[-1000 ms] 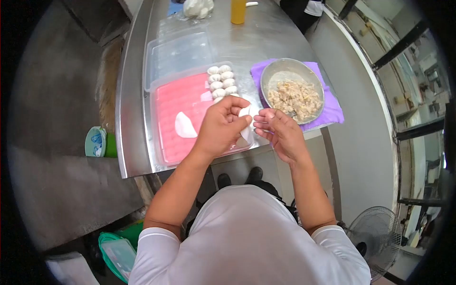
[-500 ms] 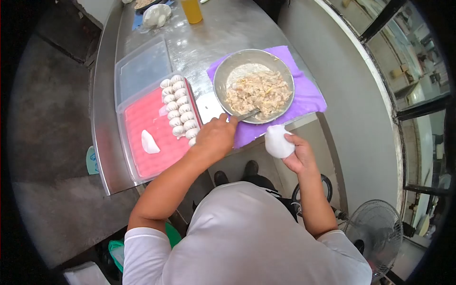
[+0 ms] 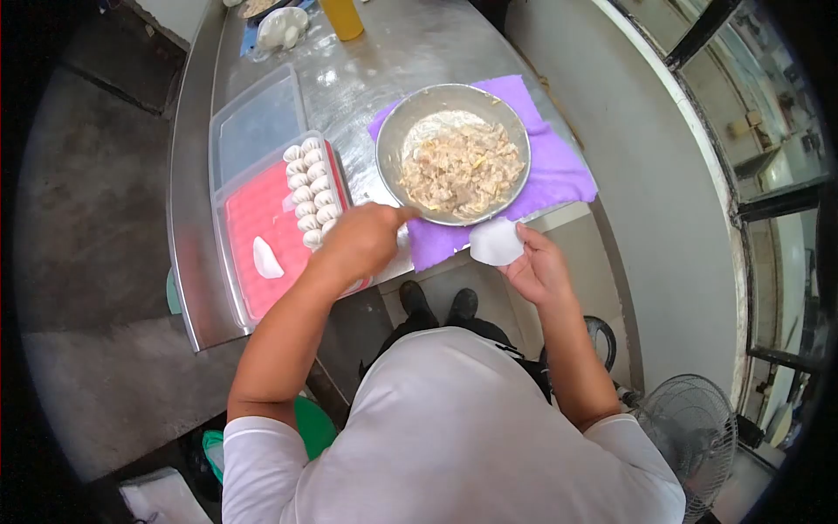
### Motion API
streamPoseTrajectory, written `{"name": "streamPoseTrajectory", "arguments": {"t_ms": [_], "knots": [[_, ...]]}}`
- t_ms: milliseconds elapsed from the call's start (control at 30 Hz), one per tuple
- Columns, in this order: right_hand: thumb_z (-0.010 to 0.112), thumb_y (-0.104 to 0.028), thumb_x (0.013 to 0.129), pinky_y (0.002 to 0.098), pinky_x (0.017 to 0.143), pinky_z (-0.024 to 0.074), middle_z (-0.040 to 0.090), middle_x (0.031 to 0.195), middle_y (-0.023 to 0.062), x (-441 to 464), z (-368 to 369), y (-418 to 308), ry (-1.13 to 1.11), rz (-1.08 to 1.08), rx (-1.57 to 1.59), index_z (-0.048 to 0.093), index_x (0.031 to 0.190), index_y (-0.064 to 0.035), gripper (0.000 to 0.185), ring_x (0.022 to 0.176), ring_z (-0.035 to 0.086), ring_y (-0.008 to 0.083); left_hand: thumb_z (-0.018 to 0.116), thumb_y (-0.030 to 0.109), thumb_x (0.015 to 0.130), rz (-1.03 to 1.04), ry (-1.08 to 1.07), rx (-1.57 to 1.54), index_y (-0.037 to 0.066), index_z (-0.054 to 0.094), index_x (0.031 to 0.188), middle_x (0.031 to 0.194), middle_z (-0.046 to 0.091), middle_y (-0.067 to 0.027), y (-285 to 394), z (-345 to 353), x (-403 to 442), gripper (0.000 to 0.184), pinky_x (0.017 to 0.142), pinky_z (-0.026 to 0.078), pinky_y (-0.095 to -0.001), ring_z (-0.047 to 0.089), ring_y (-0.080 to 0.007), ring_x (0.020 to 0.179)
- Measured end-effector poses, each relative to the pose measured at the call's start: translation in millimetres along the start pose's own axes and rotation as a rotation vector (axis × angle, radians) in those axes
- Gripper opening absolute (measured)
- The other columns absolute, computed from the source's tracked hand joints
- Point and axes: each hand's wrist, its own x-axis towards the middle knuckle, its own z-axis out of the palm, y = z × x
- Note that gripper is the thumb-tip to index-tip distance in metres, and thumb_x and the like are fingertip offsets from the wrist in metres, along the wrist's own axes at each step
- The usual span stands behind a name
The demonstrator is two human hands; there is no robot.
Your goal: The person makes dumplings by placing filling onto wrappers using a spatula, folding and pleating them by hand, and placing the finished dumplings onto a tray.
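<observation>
My left hand (image 3: 362, 240) is at the near-left rim of a metal bowl (image 3: 390, 179), index finger reaching to the rim. Its other fingers are curled under, and what they grip, if anything, is hidden. Chunky pale filling (image 3: 467, 170) lies in the bowl. My right hand (image 3: 539, 266) pinches a thin white dough wrapper (image 3: 497, 242) by its edge, just below the bowl. Left of my left hand, a tray (image 3: 249, 214) with a red base bears rows of pleated dumplings (image 3: 303, 194) and a loose wrapper (image 3: 267, 258).
A purple cloth (image 3: 550, 166) lies under the bowl on the steel table (image 3: 358, 96). The clear lid (image 3: 257, 122) adjoins the tray. At the back are a yellow container (image 3: 342, 19) and a white plastic bag (image 3: 283, 28). A fan (image 3: 690, 428) stands at right.
My left hand has drawn back leftward from the bowl, and the spatula seen in it before no longer shows. The wrapper in my right hand has tilted flatter. The view has shifted slightly.
</observation>
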Motion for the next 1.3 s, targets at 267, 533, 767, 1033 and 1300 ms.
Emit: {"name": "streamPoseTrajectory", "arguments": {"t_ms": [267,533,767,1033,1300], "knots": [[0.039,-0.023,0.106,0.0538,0.106,0.0447,0.056,0.136,0.0196,9,31,0,-0.021,-0.012,-0.057,0.043,0.138,0.0028,0.041,0.125,0.057,0.0343,0.053,-0.010,0.080,0.007,0.006,-0.207,0.006,0.067,0.125,0.087,0.066,-0.0277,10,20,-13,0.050,0.070,0.052,-0.0446,0.066,-0.0418,0.078],[0.038,-0.021,0.105,0.0555,0.105,0.0452,0.053,0.140,0.0216,12,35,2,0.140,-0.070,-0.065,0.041,0.140,0.0033,0.042,0.127,0.055,0.0374,0.053,-0.006,0.083,0.034,0.090,-0.181,0.004,0.068,0.122,0.090,0.066,-0.0275,0,18,5,0.042,0.072,0.052,-0.0454,0.066,-0.0415,0.079],[0.039,-0.021,0.105,0.0546,0.105,0.0461,0.054,0.138,0.0221,10,36,-3,0.120,-0.103,-0.053,0.042,0.138,0.0058,0.042,0.125,0.056,0.0369,0.056,-0.004,0.082,0.108,0.030,-0.367,0.007,0.068,0.121,0.093,0.069,-0.0224,0,33,-10,0.043,0.073,0.051,-0.0479,0.066,-0.0376,0.081],[0.038,-0.021,0.106,0.0503,0.103,0.0489,0.056,0.135,0.0232,13,24,-8,0.096,-0.120,-0.069,0.044,0.136,0.0080,0.042,0.122,0.059,0.0349,0.058,-0.004,0.079,0.043,0.034,-0.126,0.013,0.068,0.125,0.089,0.067,-0.0189,21,3,-7,0.050,0.072,0.051,-0.0484,0.065,-0.0379,0.080],[0.039,-0.023,0.107,0.0510,0.100,0.0520,0.056,0.133,0.0250,13,16,-10,0.119,-0.134,-0.062,0.041,0.136,0.0107,0.044,0.119,0.061,0.0369,0.059,-0.002,0.079,0.061,-0.018,-0.043,0.014,0.069,0.124,0.085,0.067,-0.0190,27,-9,-10,0.049,0.070,0.052,-0.0477,0.066,-0.0380,0.080]]}}
